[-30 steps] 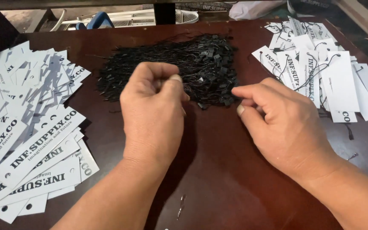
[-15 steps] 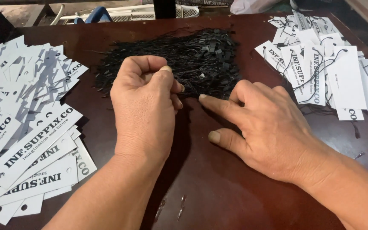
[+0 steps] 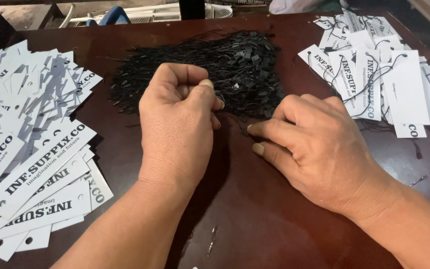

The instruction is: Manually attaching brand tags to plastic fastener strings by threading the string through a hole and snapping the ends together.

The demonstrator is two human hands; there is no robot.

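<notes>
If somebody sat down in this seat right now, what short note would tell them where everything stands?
Left hand: curled shut, pinching black cord at the near edge of the cord pile.
Right hand: flat on the table, fingers touching the pile's edge, holding nothing visible.
Unstrung white tags: heaped on the left, holes empty.
Strung tags: heaped on the right, cords through them.
Done: the right heap. Left: the left heap, which looks much bigger.

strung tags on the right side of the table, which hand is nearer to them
Right. The right hand lies flat just beside the pile of strung tags, while the left hand is further off, by the black strings.
</notes>
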